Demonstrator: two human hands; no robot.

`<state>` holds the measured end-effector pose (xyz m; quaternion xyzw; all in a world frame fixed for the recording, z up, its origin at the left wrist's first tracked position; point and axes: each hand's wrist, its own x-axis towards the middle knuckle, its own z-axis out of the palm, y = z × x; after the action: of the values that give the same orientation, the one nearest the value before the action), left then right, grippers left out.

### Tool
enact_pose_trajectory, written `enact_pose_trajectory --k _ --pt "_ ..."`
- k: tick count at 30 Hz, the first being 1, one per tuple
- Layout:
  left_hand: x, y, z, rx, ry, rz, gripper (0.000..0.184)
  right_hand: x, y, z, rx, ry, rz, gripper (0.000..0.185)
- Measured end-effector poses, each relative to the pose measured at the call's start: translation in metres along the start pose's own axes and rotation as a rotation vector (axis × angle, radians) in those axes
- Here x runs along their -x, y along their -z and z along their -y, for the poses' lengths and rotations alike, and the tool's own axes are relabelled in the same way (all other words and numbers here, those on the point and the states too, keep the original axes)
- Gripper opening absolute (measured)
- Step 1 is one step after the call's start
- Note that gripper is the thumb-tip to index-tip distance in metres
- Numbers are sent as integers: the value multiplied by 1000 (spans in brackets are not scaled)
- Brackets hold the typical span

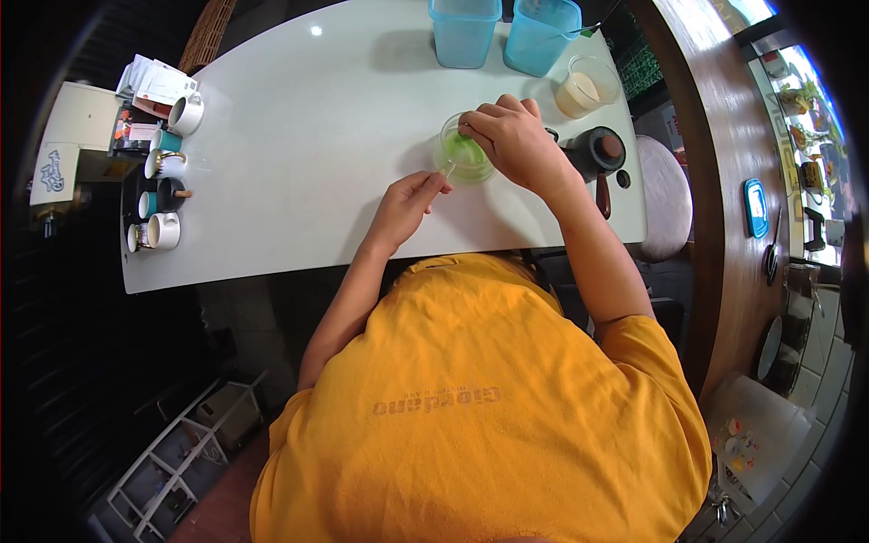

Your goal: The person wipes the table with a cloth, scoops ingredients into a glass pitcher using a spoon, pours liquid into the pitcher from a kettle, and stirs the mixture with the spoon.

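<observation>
A clear round plastic cup with something light green inside stands on the white table in front of me. My left hand is at its near left side, thumb and fingers pinched on a thin, pale, clear piece at the cup's rim; its kind is too small to make out. Over the far right part of the cup is my right hand, fingers bent and closed with the tips at or just inside the rim. Whatever those fingers hold is hidden from view.
Two blue plastic containers stand at the table's far edge. A clear tub of beige contents and a dark pot with a wooden handle are at right. Several mugs line the left edge of the white table.
</observation>
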<state>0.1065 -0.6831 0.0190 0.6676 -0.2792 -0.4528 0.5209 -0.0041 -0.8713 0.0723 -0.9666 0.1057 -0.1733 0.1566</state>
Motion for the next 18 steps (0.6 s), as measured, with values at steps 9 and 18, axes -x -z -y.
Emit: enact_pose_trajectory --k 9,18 --pt "-1 0 1 19 9 1 31 1 9 6 -127 34 138 14" --pt "2 0 -4 12 24 0 32 -3 -3 3 -23 77 -30 11"
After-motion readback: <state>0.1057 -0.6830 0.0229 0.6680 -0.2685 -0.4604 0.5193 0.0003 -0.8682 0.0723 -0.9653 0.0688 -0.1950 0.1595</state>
